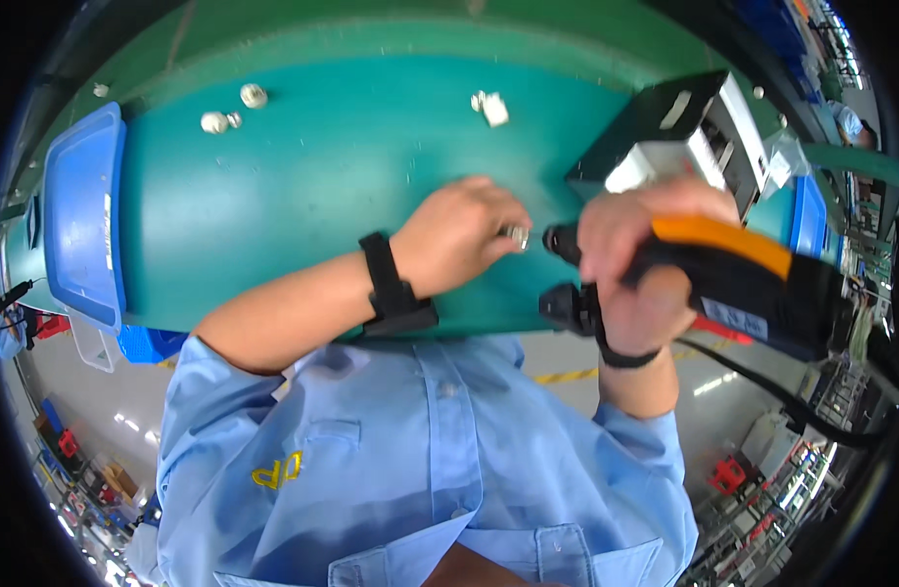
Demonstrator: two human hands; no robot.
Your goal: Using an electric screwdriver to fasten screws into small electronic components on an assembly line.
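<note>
My left hand [469, 233] is closed over the middle of the green mat, pinching a small silvery metal fitting [515, 235] between thumb and fingers. My right hand [633, 259] is wrapped round a black-and-orange power tool [738, 264], which lies sideways with its body to the right. Its dark nose points left at the fitting, with a narrow gap between them. The hand and tool are slightly blurred, and the tool's exact kind is unclear. Beneath its nose, by my right wrist, is a black knob-like part [565, 307].
A black-and-white box [669, 127] stands at the far right of the green mat [312, 205]. Small whitish metal pieces [494, 110] lie along the far side, with others [253, 96] at far left. A blue tray [116, 225] sits at the left edge. A black cable [792, 396] trails at right.
</note>
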